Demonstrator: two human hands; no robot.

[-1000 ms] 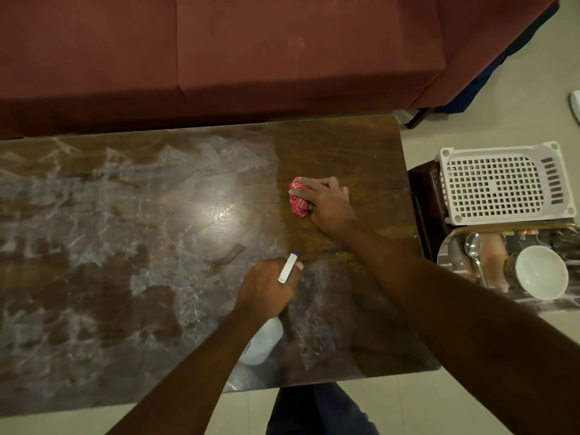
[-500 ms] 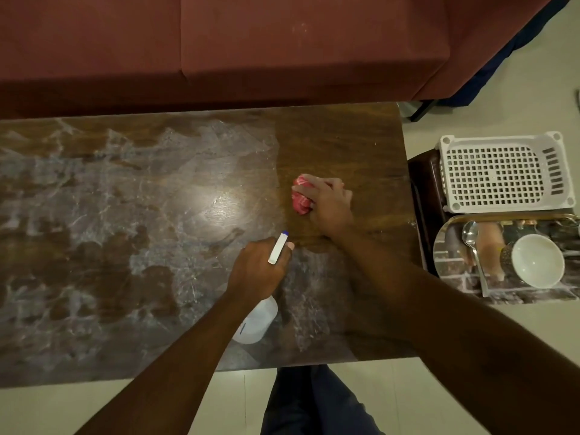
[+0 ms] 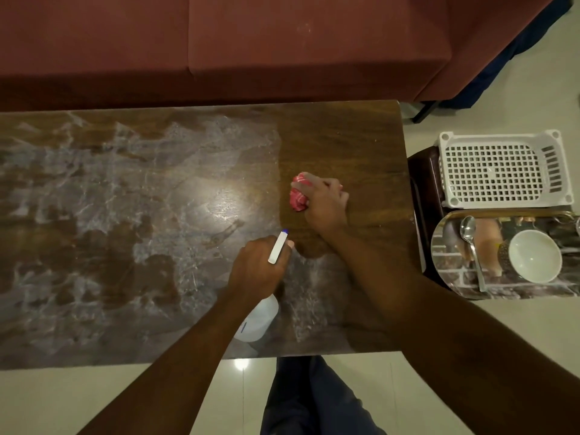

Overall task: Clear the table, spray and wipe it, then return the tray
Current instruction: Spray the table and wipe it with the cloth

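The dark wooden table [image 3: 345, 136] is covered with whitish spray film over its left and middle; its right part looks wiped and bare. My right hand [image 3: 326, 205] grips a bunched red cloth [image 3: 298, 196] and presses it onto the table's right part. My left hand [image 3: 257, 268] holds a white spray bottle [image 3: 259, 318] by its neck, upright over the table's near edge, with the nozzle [image 3: 277, 248] pointing away from me. The shiny tray [image 3: 464, 287] sits off the table at the right, holding a white bowl [image 3: 535, 257] and a spoon [image 3: 470, 243].
A maroon sofa [image 3: 219, 42] runs along the table's far side. A white perforated plastic basket [image 3: 502, 167] rests on a dark stool [image 3: 423, 171] just right of the table, behind the tray. My legs [image 3: 314, 400] stand at the near edge on a pale tiled floor.
My right hand with the cloth has moved only slightly on the right part of the table. My left hand keeps the bottle in about the same place. The view has shifted a little.
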